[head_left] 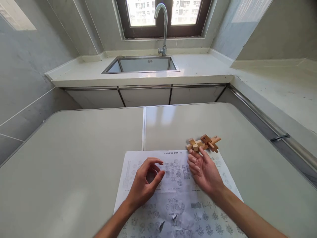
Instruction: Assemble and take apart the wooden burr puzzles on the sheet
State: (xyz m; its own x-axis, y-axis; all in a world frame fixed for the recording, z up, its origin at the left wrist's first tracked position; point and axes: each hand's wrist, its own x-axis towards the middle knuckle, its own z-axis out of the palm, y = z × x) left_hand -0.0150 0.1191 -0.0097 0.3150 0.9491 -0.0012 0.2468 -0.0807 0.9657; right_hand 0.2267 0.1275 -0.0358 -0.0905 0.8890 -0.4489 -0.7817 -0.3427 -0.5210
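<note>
A printed instruction sheet (173, 198) with rows of small diagrams lies on the table, creased and torn in a few spots near the bottom. Over its left half hovers my left hand (148, 177), fingers curved and thumb apart from them, with nothing between. My right hand (204, 168) is over the sheet's upper right, palm turned up, fingers loosely bent and apart, holding nothing I can see. Just beyond its fingertips sits a small pile of wooden puzzle pieces (203, 143), notched and crossing each other, some marked with numbers. My right fingertips partly overlap the pile's near edge in view; whether they touch it I cannot tell.
The pale table (74, 165) has a seam (144, 129) running away from me. Behind it stands a white counter (203, 66) with a steel sink (141, 64) and a tall curved faucet (165, 29) below a window. Another counter (284, 89) runs along the right.
</note>
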